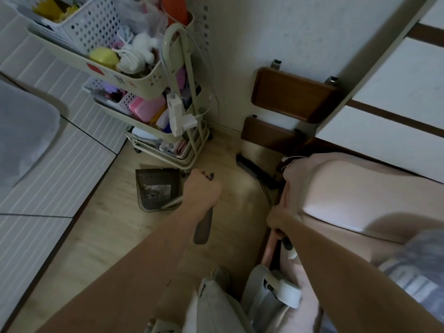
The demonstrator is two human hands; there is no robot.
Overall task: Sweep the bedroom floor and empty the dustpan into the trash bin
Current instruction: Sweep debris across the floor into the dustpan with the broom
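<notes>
**Dustpan in my left hand, broom in my right, in the bedroom corner**

I look down at a pale wooden floor [108, 236] from head height. My left hand [201, 188] is curled tight round the dark handle of the dustpan [157, 188], so this grip is fully closed on it. The pan sits on the floor just in front of a cream rolling cart [149, 92], near the cart's wheels, its open mouth facing away from me. Specks of dirt and a pale scrap lie inside the pan.

My right hand [281, 218] is wrapped round the thin stick of the broom [257, 170], this grip closed on it as well. The stick slants forward and left to the dark brush head, which rests on the floor beside the edge of a bed with a pink cover [348, 188], close to the corner of the room.

The cart's shelves hold baskets, a yellow thing, soft white toys and pink boxes. Two brown wooden boards [293, 94] lean at the wall beyond the brush. A white ribbed mat [48, 176] covers the floor along the left.
</notes>
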